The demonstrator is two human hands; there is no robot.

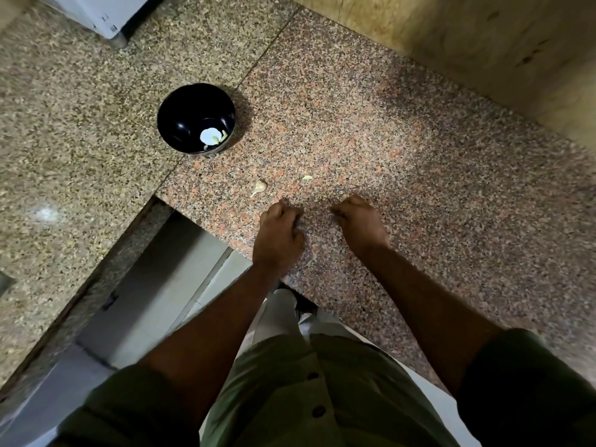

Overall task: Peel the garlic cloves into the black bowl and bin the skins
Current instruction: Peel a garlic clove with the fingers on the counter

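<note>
we see both hands, left (280,225) and right (358,217), curled at centre frame, contents unclear. a clove (259,187) lies just above; bowl (196,119) upper left. loose skin (307,178) could scatter if brushed.

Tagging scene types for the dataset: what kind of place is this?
Most likely a home kitchen: a speckled granite countertop, a black bowl holding pale garlic pieces, and an unpeeled garlic clove lying on the stone.
</note>
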